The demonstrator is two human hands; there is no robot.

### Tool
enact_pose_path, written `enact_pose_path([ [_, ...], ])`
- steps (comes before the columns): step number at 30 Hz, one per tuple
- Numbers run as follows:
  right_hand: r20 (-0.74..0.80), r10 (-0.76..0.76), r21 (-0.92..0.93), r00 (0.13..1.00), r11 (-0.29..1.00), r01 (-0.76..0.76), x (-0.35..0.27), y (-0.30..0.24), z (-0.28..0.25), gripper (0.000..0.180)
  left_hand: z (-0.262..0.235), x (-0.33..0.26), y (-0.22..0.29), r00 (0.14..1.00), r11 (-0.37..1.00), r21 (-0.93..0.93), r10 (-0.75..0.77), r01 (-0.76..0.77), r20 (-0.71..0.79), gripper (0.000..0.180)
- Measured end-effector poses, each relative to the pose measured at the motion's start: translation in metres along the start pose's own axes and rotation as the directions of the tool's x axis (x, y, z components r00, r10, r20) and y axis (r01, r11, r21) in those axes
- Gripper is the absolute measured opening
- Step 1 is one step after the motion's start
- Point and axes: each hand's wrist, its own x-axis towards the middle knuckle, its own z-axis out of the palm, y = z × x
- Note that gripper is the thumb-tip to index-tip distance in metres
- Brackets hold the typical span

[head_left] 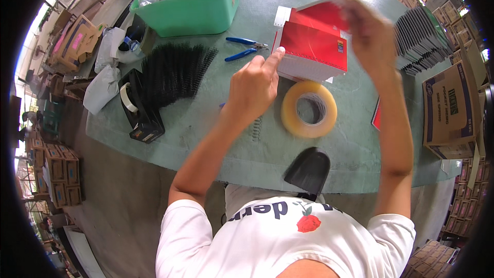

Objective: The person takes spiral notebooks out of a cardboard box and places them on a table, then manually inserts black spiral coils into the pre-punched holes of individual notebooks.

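Two hands work on a stack of red notebooks in the upper middle of the frame.

The left hand has its fingers curled and its forefinger stretched out, touching the stack's left edge. The right hand is blurred above the top red cover; I cannot tell its finger state. Below the stack lies a roll of yellowish tape. Blue pliers lie at its left, a green tub upper left, and a brown carton with a blue panel at right.

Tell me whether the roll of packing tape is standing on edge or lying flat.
Lying flat: the roll of tape shows its whole ring and open core from above on the green table.
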Motion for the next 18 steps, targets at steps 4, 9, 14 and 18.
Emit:
enact_pose_path([
  [4,0.078,-0.040,0.097,0.996,0.995,0.033,-0.021,-0.044,-0.029,0.024,-0.022,-0.001,-0.003,0.997,0.997,-0.071,-0.012,0.018,0.080,0.047],
  [9,0.419,0.078,0.057,0.905,0.992,-0.112,-0.105,-0.041,0.040,0.030,-0.042,-0.025,-0.006,0.929,0.941,-0.169,-0.240,0.294,0.280,0.053],
  [14,0.516,0.184,-0.010,0.837,0.978,-0.210,-0.101,-0.046,0.058,0.030,-0.033,-0.053,-0.004,0.770,0.933,0.167,-0.357,0.318,0.528,0.064],
  [18,0.655,0.227,-0.076,0.721,0.969,-0.236,-0.089,-0.057,0.057,0.032,-0.010,-0.066,0.010,0.820,0.981,0.092,-0.194,0.172,0.539,0.063],
])
